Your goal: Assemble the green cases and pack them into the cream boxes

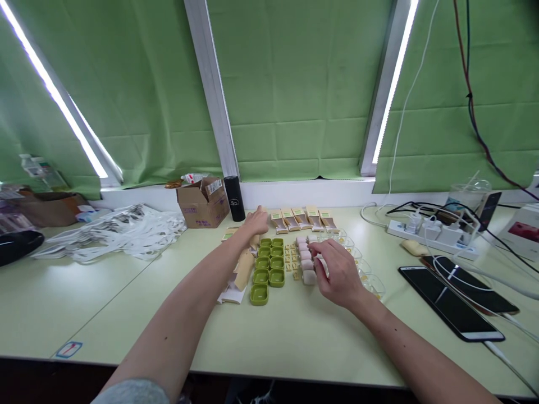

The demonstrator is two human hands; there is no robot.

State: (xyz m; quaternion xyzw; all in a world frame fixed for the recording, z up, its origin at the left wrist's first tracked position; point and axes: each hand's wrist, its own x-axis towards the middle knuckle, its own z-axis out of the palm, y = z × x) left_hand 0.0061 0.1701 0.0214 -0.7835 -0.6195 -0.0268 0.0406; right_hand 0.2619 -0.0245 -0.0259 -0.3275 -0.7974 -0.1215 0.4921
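Observation:
My left hand reaches to the far end of the flat tan card pieces, beside the green square cups. Its fingers point away and are mostly hidden, so their grip does not show. My right hand is over the rows of small pinkish-white blocks, with thumb and forefinger curled close together. What they hold, if anything, cannot be made out. Small yellowish pieces lie in columns between the cups and the blocks. Clear plastic pieces lie partly behind my right hand.
Open card boxes stand in a row at the back. Behind my left hand are a black cylinder and a cardboard box; white straps lie left. Phones, cables and a power strip lie right.

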